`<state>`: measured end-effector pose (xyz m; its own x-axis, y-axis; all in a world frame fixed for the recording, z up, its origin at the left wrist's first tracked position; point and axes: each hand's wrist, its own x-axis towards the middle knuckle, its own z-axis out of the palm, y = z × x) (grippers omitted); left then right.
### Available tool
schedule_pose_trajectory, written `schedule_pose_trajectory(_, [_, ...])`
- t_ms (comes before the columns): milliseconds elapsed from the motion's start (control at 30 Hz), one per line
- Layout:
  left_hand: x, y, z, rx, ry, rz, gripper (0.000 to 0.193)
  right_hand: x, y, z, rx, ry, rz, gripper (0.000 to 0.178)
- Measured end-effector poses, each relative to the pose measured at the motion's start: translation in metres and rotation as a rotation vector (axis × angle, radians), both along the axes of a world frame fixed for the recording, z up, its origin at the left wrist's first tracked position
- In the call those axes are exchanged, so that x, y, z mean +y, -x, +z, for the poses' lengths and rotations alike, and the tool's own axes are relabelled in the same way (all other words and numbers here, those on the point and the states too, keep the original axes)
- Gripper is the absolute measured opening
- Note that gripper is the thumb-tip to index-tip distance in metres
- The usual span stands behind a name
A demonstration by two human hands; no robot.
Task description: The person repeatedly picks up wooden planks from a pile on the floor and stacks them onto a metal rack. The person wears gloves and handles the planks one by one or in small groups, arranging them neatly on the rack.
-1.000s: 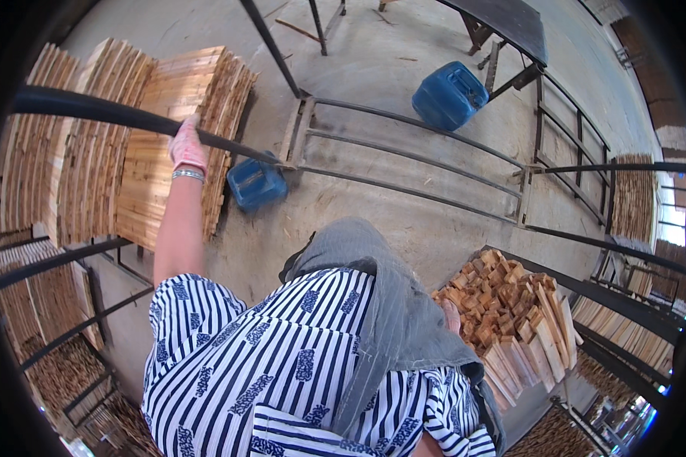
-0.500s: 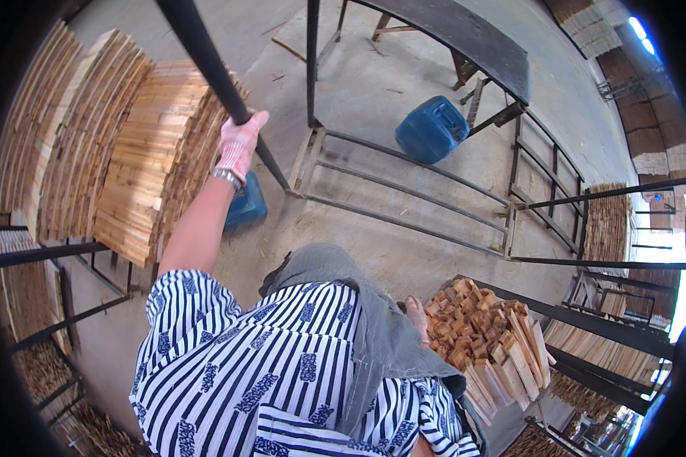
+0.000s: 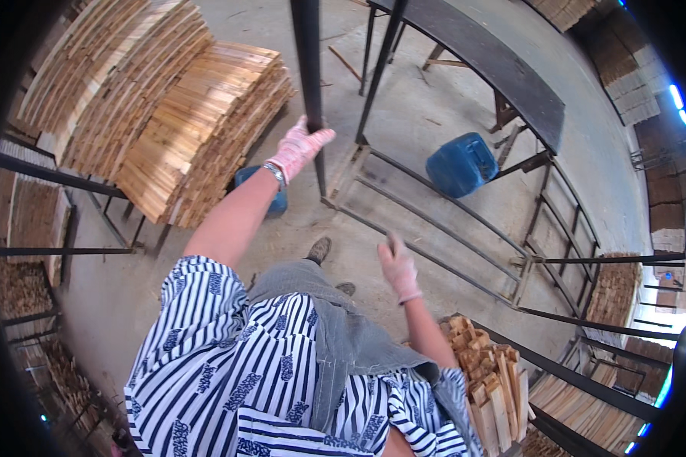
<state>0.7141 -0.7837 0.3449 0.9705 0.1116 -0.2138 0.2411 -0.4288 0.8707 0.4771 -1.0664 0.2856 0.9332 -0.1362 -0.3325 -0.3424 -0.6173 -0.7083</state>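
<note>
My left hand (image 3: pixel 300 148), in a pale pink glove, is closed around an upright black metal post (image 3: pixel 307 65). The post rises from the corner of a low metal frame (image 3: pixel 450 263) with several rails, lying along the concrete floor. In front of my body, my gloved right hand (image 3: pixel 399 270) hangs in the air with its fingers stretched out and nothing in them. It is slightly blurred and stands apart from the frame. Below it to the right is a bundle of wooden sticks (image 3: pixel 480 354), partly covered by my right arm.
Stacked wooden slats (image 3: pixel 198 129) rise at the left, with a blue jerrycan (image 3: pixel 270 194) beside them. Another blue jerrycan (image 3: pixel 463 165) stands past the frame, near a dark-topped table (image 3: pixel 503 61). More wood (image 3: pixel 613 289) sits on racks at the right.
My right hand has moved up and forward, away from the wood bundle. My left hand keeps its grip on the post. The view has shifted, bringing a shoe into sight.
</note>
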Motion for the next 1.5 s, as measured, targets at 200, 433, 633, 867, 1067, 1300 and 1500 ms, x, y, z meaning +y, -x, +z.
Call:
schedule_pose_trajectory(200, [0.036,0.045,0.002,-0.008,0.608,-0.204,0.068,0.104,-0.168,0.064,-0.346,0.045,0.232,0.094])
schedule_pose_trajectory(433, [0.206,0.163,-0.102,0.410,0.103,-0.193,0.054,0.176,-0.239,0.071,-0.303,-0.467,-0.140,0.049])
schedule_pose_trajectory(633, [0.388,0.274,-0.181,0.643,-0.965,-0.470,0.011,0.168,-0.237,0.057,-0.465,-0.604,-0.107,0.039])
schedule_pose_trajectory(867, [0.332,0.231,-0.216,0.435,0.231,0.477,0.026,0.167,-0.248,0.043,-0.492,-0.559,0.028,0.035])
schedule_pose_trajectory(1067, [0.223,0.243,-0.218,0.383,0.302,0.386,0.044,0.171,-0.248,0.042,-0.492,-0.575,0.022,0.035])
schedule_pose_trajectory(1300, [0.215,0.328,-0.249,0.589,0.198,0.378,0.045,0.171,-0.246,0.054,-0.462,-0.738,0.029,0.032])
schedule_pose_trajectory(1500, [0.178,0.336,-0.232,0.528,0.202,0.461,0.047,0.164,-0.247,0.059,-0.393,-0.753,0.036,0.036])
